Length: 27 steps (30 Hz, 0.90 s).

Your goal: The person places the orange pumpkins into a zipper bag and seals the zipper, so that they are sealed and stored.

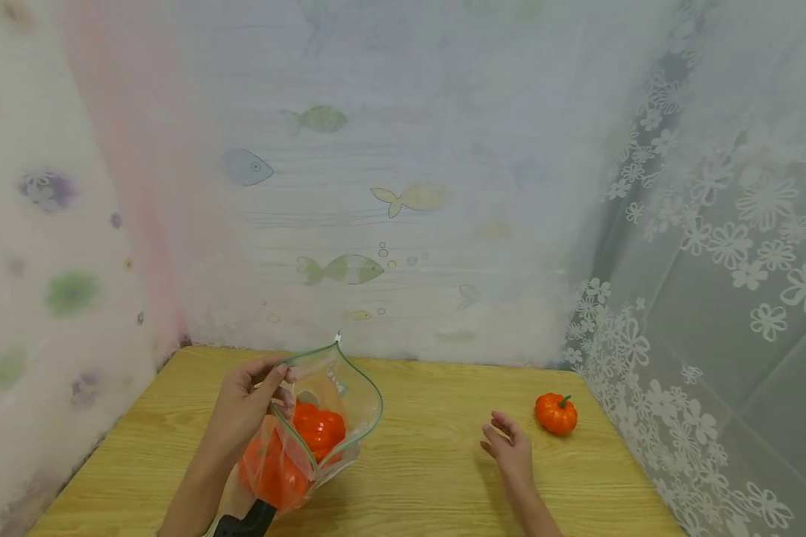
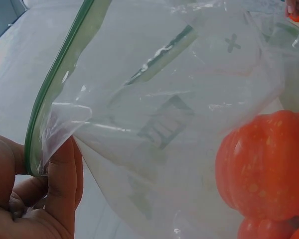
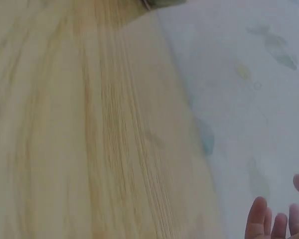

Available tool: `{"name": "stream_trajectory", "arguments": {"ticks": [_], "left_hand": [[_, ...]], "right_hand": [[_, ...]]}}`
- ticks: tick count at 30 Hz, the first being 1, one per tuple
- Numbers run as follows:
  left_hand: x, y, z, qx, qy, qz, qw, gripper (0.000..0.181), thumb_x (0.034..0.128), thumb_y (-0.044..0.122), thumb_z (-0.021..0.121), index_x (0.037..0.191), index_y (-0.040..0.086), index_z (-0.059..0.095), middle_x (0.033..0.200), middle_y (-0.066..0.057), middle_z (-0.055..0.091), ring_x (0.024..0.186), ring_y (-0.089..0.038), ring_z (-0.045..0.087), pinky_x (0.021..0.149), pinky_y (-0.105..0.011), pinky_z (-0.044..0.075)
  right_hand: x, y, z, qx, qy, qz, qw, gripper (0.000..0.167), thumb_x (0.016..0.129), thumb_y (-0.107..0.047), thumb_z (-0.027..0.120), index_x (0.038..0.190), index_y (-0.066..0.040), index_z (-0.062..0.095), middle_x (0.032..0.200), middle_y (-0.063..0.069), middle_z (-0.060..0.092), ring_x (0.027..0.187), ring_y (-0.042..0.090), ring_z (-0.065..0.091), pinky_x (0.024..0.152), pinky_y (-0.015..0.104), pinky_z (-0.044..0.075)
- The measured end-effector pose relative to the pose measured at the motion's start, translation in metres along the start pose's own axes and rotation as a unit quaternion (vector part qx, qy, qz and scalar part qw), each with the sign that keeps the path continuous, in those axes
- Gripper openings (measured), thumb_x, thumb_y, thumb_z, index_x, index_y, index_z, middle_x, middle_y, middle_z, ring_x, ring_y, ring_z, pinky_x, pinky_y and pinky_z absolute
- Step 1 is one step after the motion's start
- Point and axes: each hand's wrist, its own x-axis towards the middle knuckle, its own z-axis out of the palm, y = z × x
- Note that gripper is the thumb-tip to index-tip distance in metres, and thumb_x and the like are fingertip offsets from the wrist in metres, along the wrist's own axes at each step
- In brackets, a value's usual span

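A clear zip bag (image 1: 360,403) with a green seal stands open on the left half of the table. My left hand (image 1: 250,399) pinches its rim on the left side; the left wrist view shows the thumb and fingers (image 2: 62,184) at the end of the green strip. Inside the bag are shiny orange toy pumpkins (image 1: 320,431), partly seen through the plastic (image 2: 269,167). My right hand (image 1: 513,450) hovers over the table at the right, fingers apart and holding nothing. Just beyond it to the right sits one small orange pumpkin (image 1: 554,415) with a green stem.
The wooden table (image 1: 430,477) meets a wall with a fish-print sheet (image 1: 410,298) at the back. A flower-patterned curtain (image 1: 712,298) hangs along the right side, and a spotted sheet (image 1: 60,298) covers the left. A black strap (image 1: 245,520) is on the left wrist.
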Motion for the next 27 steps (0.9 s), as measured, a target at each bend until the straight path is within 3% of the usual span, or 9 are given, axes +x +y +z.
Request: {"name": "stream_trajectory", "arguments": {"ticks": [4, 8, 12, 15, 18, 20, 23, 27], "left_hand": [[0.002, -0.001, -0.002, -0.001, -0.001, -0.001, 1.0000, 0.036, 0.1094, 0.019, 0.049, 0.131, -0.010, 0.053, 0.094, 0.003, 0.065, 0.066, -0.013, 0.065, 0.060, -0.032, 0.062], [0.005, -0.001, -0.004, -0.004, -0.004, 0.001, 1.0000, 0.036, 0.1093, 0.018, 0.050, 0.130, -0.011, 0.053, 0.094, 0.003, 0.064, 0.066, -0.013, 0.065, 0.060, -0.032, 0.062], [0.007, -0.002, -0.006, -0.005, -0.006, 0.006, 1.0000, 0.035, 0.1093, 0.018, 0.050, 0.127, -0.012, 0.054, 0.093, 0.003, 0.064, 0.065, -0.013, 0.065, 0.059, -0.032, 0.062], [0.008, -0.003, -0.007, -0.005, -0.007, 0.008, 0.9999, 0.035, 0.1092, 0.018, 0.050, 0.125, -0.012, 0.055, 0.092, 0.003, 0.065, 0.064, -0.013, 0.065, 0.059, -0.032, 0.062], [0.010, -0.003, -0.008, -0.005, -0.008, 0.007, 0.9999, 0.034, 0.1091, 0.018, 0.050, 0.124, -0.012, 0.055, 0.092, 0.002, 0.065, 0.064, -0.014, 0.065, 0.059, -0.033, 0.062], [0.011, -0.003, -0.009, -0.004, -0.010, 0.005, 0.9999, 0.035, 0.1091, 0.019, 0.050, 0.125, -0.012, 0.055, 0.092, 0.002, 0.064, 0.064, -0.014, 0.065, 0.059, -0.033, 0.062], [0.013, -0.004, -0.010, -0.005, -0.013, 0.003, 0.9999, 0.035, 0.1091, 0.019, 0.050, 0.125, -0.012, 0.055, 0.093, 0.002, 0.064, 0.065, -0.014, 0.065, 0.059, -0.033, 0.062], [0.016, -0.005, -0.011, -0.003, -0.012, 0.001, 0.9999, 0.033, 0.1092, 0.017, 0.050, 0.125, -0.012, 0.056, 0.093, 0.002, 0.065, 0.065, -0.014, 0.065, 0.060, -0.034, 0.062]], "right_hand": [[0.013, 0.000, -0.025, -0.049, 0.044, -0.036, 0.9972, 0.048, 0.101, -0.007, 0.064, 0.143, 0.008, 0.046, 0.132, 0.019, 0.048, 0.093, -0.001, 0.060, 0.079, 0.017, 0.058], [0.021, -0.007, -0.047, -0.110, 0.081, -0.077, 0.9876, 0.045, 0.100, -0.008, 0.065, 0.141, 0.005, 0.050, 0.131, 0.015, 0.052, 0.091, -0.006, 0.056, 0.075, 0.011, 0.054], [0.028, -0.015, -0.062, -0.134, 0.109, -0.104, 0.9795, 0.045, 0.100, -0.011, 0.067, 0.139, 0.005, 0.051, 0.130, 0.013, 0.053, 0.090, -0.010, 0.054, 0.072, 0.008, 0.052], [0.034, -0.019, -0.070, -0.146, 0.134, -0.115, 0.9733, 0.044, 0.098, -0.010, 0.068, 0.137, 0.006, 0.053, 0.132, 0.018, 0.053, 0.093, -0.005, 0.053, 0.071, 0.005, 0.050], [0.042, -0.020, -0.076, -0.166, 0.155, -0.112, 0.9673, 0.045, 0.097, -0.009, 0.070, 0.136, 0.008, 0.054, 0.135, 0.023, 0.052, 0.104, 0.010, 0.053, 0.072, 0.004, 0.046], [0.047, -0.019, -0.080, -0.182, 0.167, -0.109, 0.9628, 0.047, 0.096, -0.009, 0.070, 0.136, 0.009, 0.053, 0.137, 0.027, 0.051, 0.111, 0.025, 0.051, 0.078, 0.011, 0.043], [0.053, -0.016, -0.084, -0.193, 0.175, -0.103, 0.9599, 0.053, 0.094, -0.008, 0.070, 0.139, 0.012, 0.049, 0.142, 0.032, 0.047, 0.122, 0.043, 0.046, 0.094, 0.034, 0.044], [0.059, -0.009, -0.089, -0.194, 0.175, -0.085, 0.9615, 0.066, 0.094, -0.009, 0.069, 0.148, 0.013, 0.036, 0.149, 0.036, 0.035, 0.134, 0.053, 0.035, 0.107, 0.062, 0.036]]}}
